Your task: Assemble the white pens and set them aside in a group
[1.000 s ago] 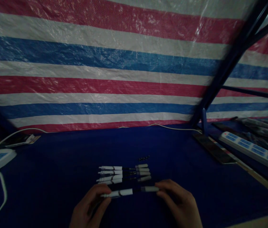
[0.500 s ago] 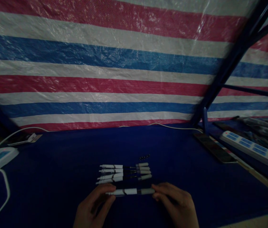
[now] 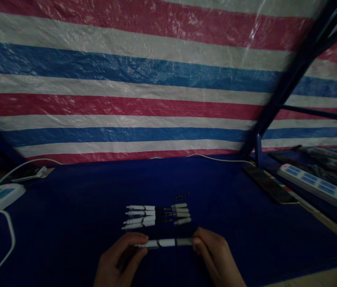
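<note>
A white pen (image 3: 167, 242) with a grey grip section lies level between my two hands, just above or on the blue table top. My left hand (image 3: 122, 255) pinches its clip end between thumb and fingers. At the other end, the fingers of my right hand (image 3: 212, 251) are closed around the grey tip part. Beyond it several white pen barrels (image 3: 140, 223) lie in a row with dark refills sticking out to the right. Loose grey grip sections (image 3: 182, 214) lie by the refill tips. Farther back is a short line of tiny dark parts (image 3: 182, 196), too small to name.
White power strips stand at the left (image 3: 2, 199) and right (image 3: 318, 183). A dark phone-like slab (image 3: 270, 185) lies near the right one. White cables run along the back edge. Blue metal posts (image 3: 279, 95) and a striped plastic sheet (image 3: 132, 107) close off the back.
My right hand has turned and its fingers have curled farther over the grey end of the pen. The left hand keeps its pinch. The view has shifted slightly.
</note>
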Demonstrator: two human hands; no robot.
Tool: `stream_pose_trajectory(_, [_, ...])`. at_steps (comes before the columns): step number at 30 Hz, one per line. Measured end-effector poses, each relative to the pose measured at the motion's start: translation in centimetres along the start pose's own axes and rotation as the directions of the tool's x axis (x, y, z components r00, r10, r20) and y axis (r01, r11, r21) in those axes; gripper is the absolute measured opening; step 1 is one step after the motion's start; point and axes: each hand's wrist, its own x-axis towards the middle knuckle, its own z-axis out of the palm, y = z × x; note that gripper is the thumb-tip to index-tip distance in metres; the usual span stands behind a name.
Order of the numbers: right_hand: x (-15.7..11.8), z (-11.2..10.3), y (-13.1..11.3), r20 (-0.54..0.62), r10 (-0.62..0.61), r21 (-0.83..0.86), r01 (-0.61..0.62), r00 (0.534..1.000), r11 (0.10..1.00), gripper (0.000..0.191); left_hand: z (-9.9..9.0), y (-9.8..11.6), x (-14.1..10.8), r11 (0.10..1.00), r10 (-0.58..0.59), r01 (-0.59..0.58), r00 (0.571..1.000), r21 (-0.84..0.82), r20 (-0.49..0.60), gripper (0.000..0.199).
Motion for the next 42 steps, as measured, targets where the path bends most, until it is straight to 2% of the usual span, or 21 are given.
stream_pose_trajectory(2, [0.06,-0.15,-0.06,0.056,0.026,0.055,-0.029,0.998,0.998,0.037,-0.04,0.08,-0.05,0.999,-0.026,0.026,1.0,-0.018,-0.006,0.014])
stream_pose_trajectory(4, [0.11,-0.08,0.01,0.091,0.047,0.113,-0.058,0.995,0.992,0.017,-0.08,0.17,-0.09,0.999,-0.044,0.044,0.999,-0.028,-0.004,0.015])
stream_pose_trajectory(7, [0.15,0.29,0.17,0.083,0.075,0.184,-0.09,0.994,0.979,0.024,-0.07,0.28,-0.11,0.997,-0.077,0.077,0.997,-0.032,0.003,0.018])
stream_pose_trajectory(11, [0.18,0.31,-0.05,0.042,0.095,0.176,-0.101,0.995,0.979,0.008,-0.06,0.28,-0.07,0.996,-0.083,0.083,0.996,-0.017,0.014,0.017])
stream_pose_trajectory(15, [0.22,-0.17,-0.28,0.065,0.051,0.132,-0.059,0.997,0.99,0.031,-0.19,0.17,-0.13,0.998,-0.068,0.069,0.997,-0.013,0.032,0.012])
stream_pose_trajectory(18, [0.16,0.06,0.1,0.068,0.071,0.182,-0.083,0.995,0.98,0.012,-0.26,0.05,-0.26,0.999,-0.053,0.053,0.998,-0.008,0.031,0.011])
stream_pose_trajectory(20, [0.08,0.44,0.42,0.066,0.107,0.227,-0.119,0.992,0.966,0.029,-0.24,-0.06,-0.29,0.999,-0.052,0.052,0.998,-0.006,0.03,0.011])
stream_pose_trajectory(21, [0.05,0.61,0.52,0.065,0.123,0.239,-0.135,0.99,0.961,0.03,-0.22,-0.12,-0.27,0.999,-0.052,0.052,0.998,-0.006,0.03,0.011])
stream_pose_trajectory(24, [0.13,0.72,0.46,0.052,0.162,0.213,-0.17,0.985,0.962,0.007,-0.16,-0.23,-0.17,0.999,-0.051,0.051,0.998,-0.007,0.025,0.011])
stream_pose_trajectory(25, [0.19,0.62,0.34,0.054,0.163,0.194,-0.171,0.985,0.966,0.005,-0.15,-0.24,-0.14,0.999,-0.051,0.052,0.998,-0.005,0.021,0.011])
stream_pose_trajectory(29, [0.41,0.07,-0.04,0.099,0.104,0.16,-0.119,0.99,0.98,0.031,-0.16,-0.17,-0.12,0.998,-0.067,0.067,0.998,-0.006,0.022,0.012])
stream_pose_trajectory(30, [0.41,0.03,-0.01,0.107,0.094,0.173,-0.112,0.99,0.979,0.031,-0.15,-0.15,-0.14,0.998,-0.069,0.07,0.997,-0.011,0.023,0.012])
stream_pose_trajectory(32, [0.37,0.14,0.18,0.13,0.091,0.212,-0.117,0.987,0.97,0.015,-0.11,-0.14,-0.16,0.997,-0.072,0.073,0.997,-0.019,0.022,0.012])
stream_pose_trajectory(35, [0.31,0.53,0.49,0.144,0.117,0.245,-0.15,0.983,0.958,0.03,-0.05,-0.19,-0.18,0.996,-0.085,0.085,0.996,-0.02,0.03,0.013])
stream_pose_trajectory(39, [0.35,0.61,0.27,0.126,0.133,0.227,-0.159,0.983,0.961,0.006,-0.09,-0.37,-0.22,0.995,-0.1,0.101,0.995,-0.027,0.027,0.014])
stream_pose_trajectory(42, [0.38,0.33,-0.03,0.144,0.118,0.182,-0.143,0.983,0.973,0.017,-0.21,-0.42,-0.26,0.992,-0.12,0.121,0.993,-0.03,0.019,0.015])
